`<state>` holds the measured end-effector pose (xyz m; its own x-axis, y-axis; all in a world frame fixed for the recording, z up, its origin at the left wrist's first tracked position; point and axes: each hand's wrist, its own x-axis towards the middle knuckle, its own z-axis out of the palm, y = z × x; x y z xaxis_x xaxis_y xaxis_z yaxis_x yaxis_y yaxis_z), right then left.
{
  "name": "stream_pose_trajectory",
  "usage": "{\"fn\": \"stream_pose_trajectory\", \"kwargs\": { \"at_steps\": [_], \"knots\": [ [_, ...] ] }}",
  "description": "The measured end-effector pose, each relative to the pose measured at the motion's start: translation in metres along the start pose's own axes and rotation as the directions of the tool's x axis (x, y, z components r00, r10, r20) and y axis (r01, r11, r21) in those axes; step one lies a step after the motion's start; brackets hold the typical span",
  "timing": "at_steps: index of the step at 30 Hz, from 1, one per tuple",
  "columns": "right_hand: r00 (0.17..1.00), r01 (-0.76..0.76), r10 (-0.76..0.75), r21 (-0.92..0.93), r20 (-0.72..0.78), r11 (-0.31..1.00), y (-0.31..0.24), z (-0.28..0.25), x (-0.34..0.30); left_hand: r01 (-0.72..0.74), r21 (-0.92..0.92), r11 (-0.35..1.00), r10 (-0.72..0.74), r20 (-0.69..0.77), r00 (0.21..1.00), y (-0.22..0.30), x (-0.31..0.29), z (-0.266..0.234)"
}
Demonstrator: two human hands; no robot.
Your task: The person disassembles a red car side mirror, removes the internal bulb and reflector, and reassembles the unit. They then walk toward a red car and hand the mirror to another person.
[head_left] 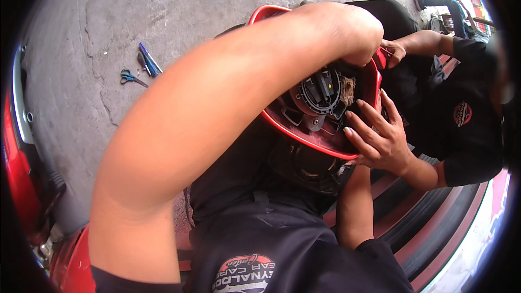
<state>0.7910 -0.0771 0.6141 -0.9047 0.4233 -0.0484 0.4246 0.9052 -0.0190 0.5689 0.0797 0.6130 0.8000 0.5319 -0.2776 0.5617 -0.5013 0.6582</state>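
Note:
A red-rimmed car side mirror housing (320, 151) rests above my lap, its hollow side up. Inside sits a round black mirror adjuster (324, 89), with a brown, fibrous-looking patch (348, 91) beside it. My left arm stretches across the view, and my left hand (362, 40) bends down over the housing's far right side; its fingers are hidden. My right forearm (355, 206) goes up beneath the housing, where the hand is out of sight. A co-worker's hand (385, 141) lies spread at the near right rim. Their other hand (394, 53) grips a red part there.
The co-worker in a dark shirt (461, 146) sits close at the right, on a red and black slatted bench (434, 217). Scissors (127, 77) and blue pens (149, 59) lie on the concrete floor (179, 0). A red vehicle part (19, 168) stands at the left edge.

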Motion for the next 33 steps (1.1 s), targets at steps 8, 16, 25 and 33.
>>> {"fn": "stream_pose_trajectory", "kwargs": {
  "at_steps": [8, 16, 25, 33],
  "knots": [
    [0.998, 0.054, -0.055, -0.026, -0.033, 0.998, 0.005, 0.0, 0.007, -0.019, 0.011, 1.0, 0.022, -0.638, 0.77, 0.027, -0.187, 0.061],
    [0.957, 0.285, -0.258, 0.261, -0.134, 0.922, 0.07, 0.015, 0.01, -0.072, 0.136, 0.988, 0.154, -0.839, 0.522, 0.001, -0.163, 0.107],
    [0.909, 0.367, -0.305, 0.2, -0.283, 0.909, 0.079, 0.027, 0.027, -0.059, 0.167, 0.984, 0.171, -0.804, 0.569, 0.013, -0.165, 0.109],
    [0.867, 0.404, -0.333, 0.131, -0.371, 0.905, 0.078, 0.036, 0.017, -0.177, 0.142, 0.974, 0.219, -0.786, 0.579, 0.065, -0.192, 0.128]
  ]
}}
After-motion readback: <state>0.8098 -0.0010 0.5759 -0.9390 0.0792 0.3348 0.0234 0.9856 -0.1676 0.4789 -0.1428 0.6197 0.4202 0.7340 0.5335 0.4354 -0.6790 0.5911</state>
